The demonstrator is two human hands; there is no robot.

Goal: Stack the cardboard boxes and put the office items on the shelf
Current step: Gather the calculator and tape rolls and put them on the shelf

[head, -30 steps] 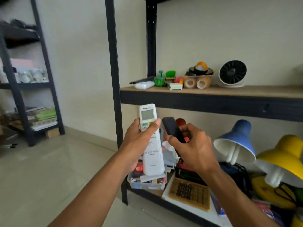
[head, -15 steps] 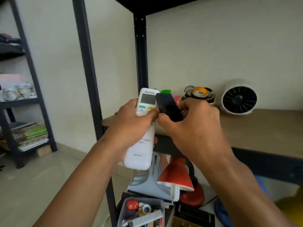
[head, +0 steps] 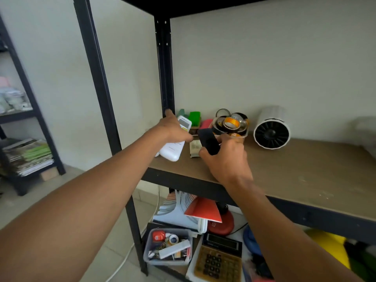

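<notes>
Nearest me, on the lower level, I see a calculator [head: 218, 261] beside a clear tub [head: 167, 246] of small supplies, with a red lamp [head: 205, 210] just behind them. Above that, my two forearms reach over the front edge of the brown shelf [head: 295, 169]. My right hand [head: 225, 157] is clenched around a black remote [head: 208, 141], which tilts up out of the fist above the board. My left hand [head: 173, 129] grips a white remote [head: 177, 143] from above; its lower end is at or just over the shelf near the left front, though I cannot tell whether it touches. A small printed card [head: 195, 148] lies flat between the two remotes. Farther back, a heap of tape rolls [head: 231, 123] sits just beyond my right hand, green items [head: 194, 118] stand behind the white remote, and a small white fan [head: 271, 130] rests on its side well to the right, near the wall.
</notes>
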